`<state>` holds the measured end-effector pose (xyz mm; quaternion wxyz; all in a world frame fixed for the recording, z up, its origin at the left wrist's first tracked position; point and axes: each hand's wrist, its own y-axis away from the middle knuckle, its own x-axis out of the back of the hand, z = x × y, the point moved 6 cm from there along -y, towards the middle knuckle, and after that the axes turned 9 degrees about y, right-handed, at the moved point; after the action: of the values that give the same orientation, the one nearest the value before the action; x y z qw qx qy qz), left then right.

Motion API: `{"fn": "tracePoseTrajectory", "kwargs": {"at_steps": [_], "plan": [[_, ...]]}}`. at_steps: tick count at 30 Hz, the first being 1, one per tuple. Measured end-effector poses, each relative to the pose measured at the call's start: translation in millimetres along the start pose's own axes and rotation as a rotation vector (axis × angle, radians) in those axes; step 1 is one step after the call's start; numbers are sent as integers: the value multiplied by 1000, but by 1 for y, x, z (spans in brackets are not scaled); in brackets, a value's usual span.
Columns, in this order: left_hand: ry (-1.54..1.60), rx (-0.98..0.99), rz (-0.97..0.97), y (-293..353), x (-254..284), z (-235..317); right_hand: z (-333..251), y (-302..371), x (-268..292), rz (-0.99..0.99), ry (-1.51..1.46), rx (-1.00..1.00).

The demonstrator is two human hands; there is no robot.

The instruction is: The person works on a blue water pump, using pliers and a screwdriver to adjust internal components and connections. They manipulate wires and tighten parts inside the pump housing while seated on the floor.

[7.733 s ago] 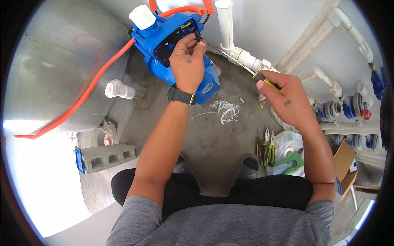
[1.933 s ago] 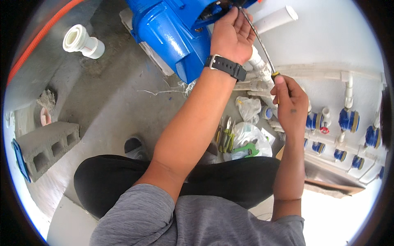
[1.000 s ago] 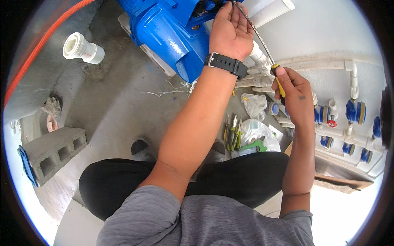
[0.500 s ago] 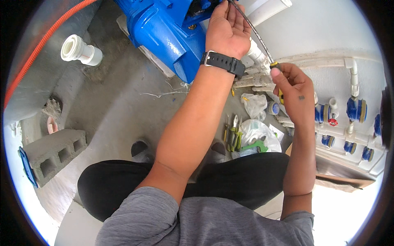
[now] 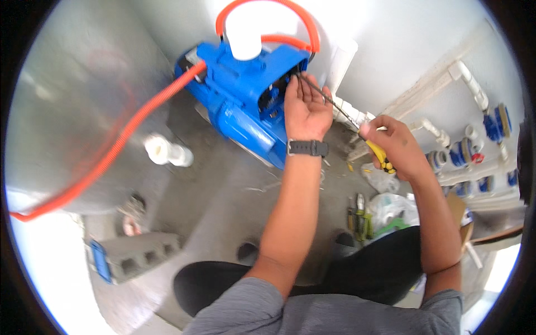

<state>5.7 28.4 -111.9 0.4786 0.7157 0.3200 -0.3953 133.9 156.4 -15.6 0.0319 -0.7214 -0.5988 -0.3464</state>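
My right hand [image 5: 393,142] is closed around the yellow-and-black handle of a long screwdriver [image 5: 340,111]. The thin shaft slants up and left to the open side of a blue electric pump [image 5: 245,114]. At that opening is my left hand [image 5: 309,111], palm up, with a black watch on the wrist. Its thumb and fingertips come together beside the screwdriver's tip. Whatever they pinch is too small and too shadowed to make out. Dark parts show inside the opening. A white pipe piece [image 5: 245,39] stands on top of the pump.
An orange corrugated hose [image 5: 139,120] runs across the left side to the pump. On the floor are a white pipe fitting [image 5: 167,152], a concrete block [image 5: 139,257], green-handled pliers [image 5: 360,215] and plastic bags [image 5: 391,209]. Pipes with blue meters [image 5: 460,152] line the right wall.
My view has swung up and left, so more of the pump, its top pipe and the hose show. Both hands stay at the pump, the screwdriver still in my right one.
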Motion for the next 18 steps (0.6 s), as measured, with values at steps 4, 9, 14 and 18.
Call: {"fn": "tracePoseTrajectory", "kwargs": {"at_steps": [4,9,14,18], "plan": [[-13,27,-21,-1,-1,2,-3,6,-1,86,189,189],[-28,40,-44,-5,3,4,31,-4,-18,-306,-479,-62],[-27,56,-55,-7,2,8,15,-5,-8,74,124,390],[-16,61,-50,-8,2,9,24,-10,-14,-101,-152,236]]}}
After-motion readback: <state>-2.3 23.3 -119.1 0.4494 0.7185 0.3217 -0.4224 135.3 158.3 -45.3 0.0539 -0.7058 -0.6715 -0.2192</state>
